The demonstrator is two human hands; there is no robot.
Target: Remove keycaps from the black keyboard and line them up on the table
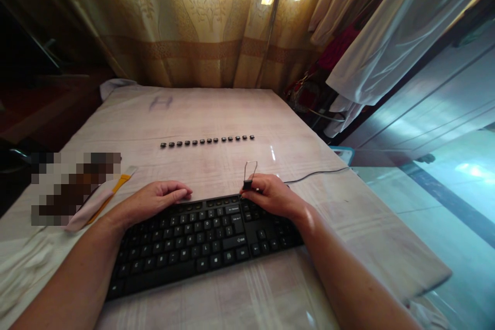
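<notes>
A black keyboard (185, 241) lies at a slant on the cloth-covered table in front of me. My right hand (270, 193) is over its upper right part, closed on a wire keycap puller (247, 184). The puller's black part shows at my fingertips, and its thin wire prongs point up. My fingers hide some of the keys beneath them. Along the keyboard's upper left edge rests my left hand (164, 196), fingers loosely bent, thumb slightly apart, with nothing visible in it. Beyond both hands, several small black keycaps (201, 142) form a neat row on the cloth.
A black cable (317, 172) runs off the table's right side. An orange-handled tool (112, 198) lies at the left beside a pixelated patch. Patterned curtains (185, 46) hang behind the table (216, 108), and white cloth (371, 56) hangs at the right.
</notes>
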